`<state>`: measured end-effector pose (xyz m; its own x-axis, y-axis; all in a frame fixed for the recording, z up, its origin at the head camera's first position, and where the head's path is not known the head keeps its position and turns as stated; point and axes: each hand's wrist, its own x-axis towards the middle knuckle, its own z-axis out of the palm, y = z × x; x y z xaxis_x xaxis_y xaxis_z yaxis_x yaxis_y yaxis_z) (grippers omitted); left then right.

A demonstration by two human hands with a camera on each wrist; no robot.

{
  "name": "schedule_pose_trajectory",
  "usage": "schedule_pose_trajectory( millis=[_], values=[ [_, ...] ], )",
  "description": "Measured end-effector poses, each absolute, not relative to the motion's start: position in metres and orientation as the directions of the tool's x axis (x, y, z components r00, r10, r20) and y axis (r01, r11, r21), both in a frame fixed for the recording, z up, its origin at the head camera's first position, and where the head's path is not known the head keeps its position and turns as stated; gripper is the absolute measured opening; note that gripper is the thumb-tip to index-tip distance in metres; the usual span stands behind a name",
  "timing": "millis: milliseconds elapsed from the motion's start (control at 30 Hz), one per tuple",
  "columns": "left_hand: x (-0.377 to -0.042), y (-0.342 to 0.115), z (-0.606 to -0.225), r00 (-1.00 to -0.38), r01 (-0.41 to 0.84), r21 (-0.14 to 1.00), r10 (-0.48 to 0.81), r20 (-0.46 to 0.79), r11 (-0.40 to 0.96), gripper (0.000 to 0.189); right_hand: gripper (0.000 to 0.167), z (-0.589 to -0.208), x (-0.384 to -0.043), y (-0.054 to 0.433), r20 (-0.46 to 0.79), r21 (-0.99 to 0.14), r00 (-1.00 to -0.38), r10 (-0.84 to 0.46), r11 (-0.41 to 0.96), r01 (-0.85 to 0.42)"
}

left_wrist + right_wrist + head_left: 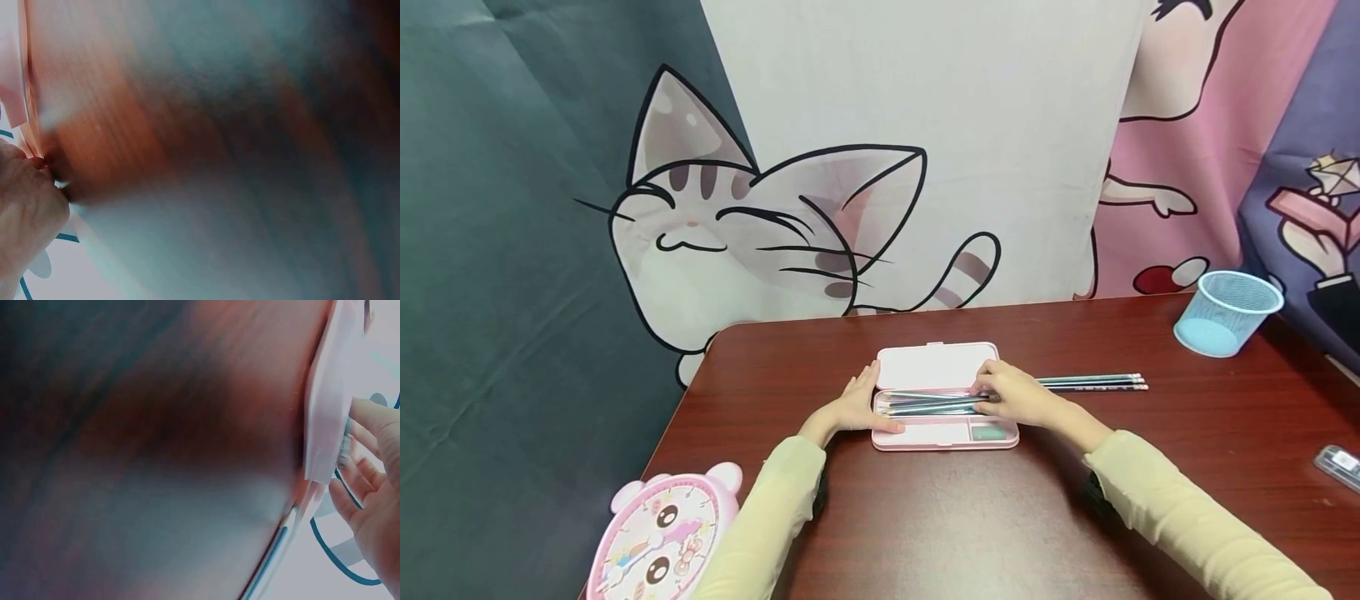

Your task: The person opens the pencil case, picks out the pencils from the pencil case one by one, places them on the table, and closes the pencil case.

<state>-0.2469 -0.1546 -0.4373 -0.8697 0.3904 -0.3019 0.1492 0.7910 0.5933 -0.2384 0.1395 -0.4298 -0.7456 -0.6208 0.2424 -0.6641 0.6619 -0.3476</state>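
Note:
A pink pencil case (934, 432) lies open on the table, its white-lined lid (925, 367) tipped back. Several pencils (925, 406) lie lengthwise in its rear compartment. My left hand (850, 408) rests at the case's left end, thumb across the front corner and fingers extended along the lid's edge. At the right end, my right hand (1011, 395) reaches into the case and pinches the pencils' ends between thumb and fingers. In the right wrist view, those curled fingers (369, 469) show over the case's pink side (328, 400). A green eraser (988, 433) fills the front right compartment.
Several more pencils (1093, 382) lie on the table (955, 517) right of the case, passing behind my right hand. A blue mesh pen holder (1225, 312) stands at the back right. A pink clock (662, 533) sits at front left, and a small clear-and-grey case (1339, 467) at the right edge.

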Motion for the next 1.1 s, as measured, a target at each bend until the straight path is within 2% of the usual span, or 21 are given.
schedule_pose_trajectory(
  millis=[267, 400, 600, 800, 1100],
  values=[
    [-0.247, -0.155, -0.437, -0.87, 0.167, 0.583, 0.397, -0.293, 0.795, 0.121, 0.011, -0.434, -0.238, 0.14, 0.305, -0.327, -0.73, -0.611, 0.653, -0.683],
    [-0.248, -0.155, -0.438, -0.87, 0.165, 0.579, 0.394, -0.297, 0.799, 0.121, 0.01, -0.436, -0.239, 0.142, 0.318, -0.421, -0.718, -0.62, 0.586, -0.692],
    [-0.248, -0.156, -0.438, -0.869, 0.148, 0.583, 0.386, -0.308, 0.799, 0.121, 0.009, -0.434, -0.239, 0.151, 0.325, -0.584, -0.764, -0.558, 0.517, -0.626],
    [-0.247, -0.156, -0.439, -0.875, 0.141, 0.584, 0.377, -0.305, 0.799, 0.122, 0.008, -0.432, -0.238, 0.171, 0.405, -0.548, -0.754, -0.517, 0.523, -0.653],
    [-0.247, -0.155, -0.439, -0.875, 0.148, 0.588, 0.382, -0.297, 0.795, 0.122, 0.009, -0.432, -0.229, 0.215, 0.462, -0.489, -0.765, -0.449, 0.59, -0.642]
  ],
)
